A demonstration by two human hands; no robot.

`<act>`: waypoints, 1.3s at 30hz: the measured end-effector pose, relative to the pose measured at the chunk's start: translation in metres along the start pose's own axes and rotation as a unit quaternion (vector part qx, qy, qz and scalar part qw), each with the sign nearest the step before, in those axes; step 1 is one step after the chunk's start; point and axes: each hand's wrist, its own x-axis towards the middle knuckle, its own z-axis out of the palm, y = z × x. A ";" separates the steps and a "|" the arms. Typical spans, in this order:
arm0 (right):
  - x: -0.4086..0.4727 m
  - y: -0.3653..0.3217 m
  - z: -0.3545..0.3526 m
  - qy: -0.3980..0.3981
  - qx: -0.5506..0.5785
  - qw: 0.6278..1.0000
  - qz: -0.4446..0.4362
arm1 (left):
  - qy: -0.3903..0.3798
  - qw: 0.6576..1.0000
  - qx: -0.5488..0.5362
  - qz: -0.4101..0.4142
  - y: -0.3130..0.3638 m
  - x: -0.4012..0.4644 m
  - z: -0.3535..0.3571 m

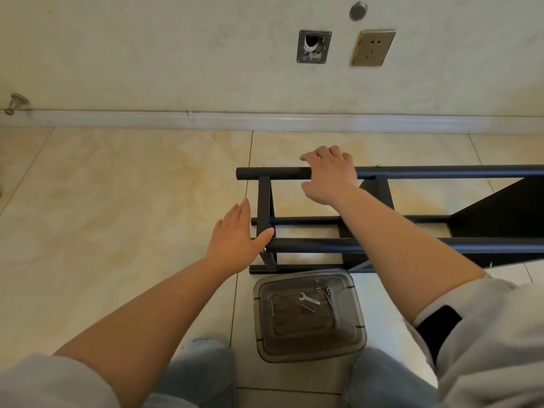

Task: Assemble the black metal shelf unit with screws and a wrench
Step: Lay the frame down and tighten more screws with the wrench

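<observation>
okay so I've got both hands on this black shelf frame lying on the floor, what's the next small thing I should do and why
Probably reach your left hand back for the wrench in the clear container by your knees. The shelf frame lies on its side; your right hand already steadies its top tube, while the open left hand only touches the near end, and the wrench and loose screws lie unused.

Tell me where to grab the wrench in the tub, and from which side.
Take the wrench by its bare middle shank, from straight above. It lies flat on the floor of the clear tub, whose walls block a side approach; a pinch grip across the narrow shank avoids the loose screws nearby.
</observation>
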 end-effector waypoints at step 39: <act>-0.059 0.008 0.086 -0.025 0.131 0.991 0.000 | 0.042 0.962 0.258 0.083 -0.007 0.024 0.006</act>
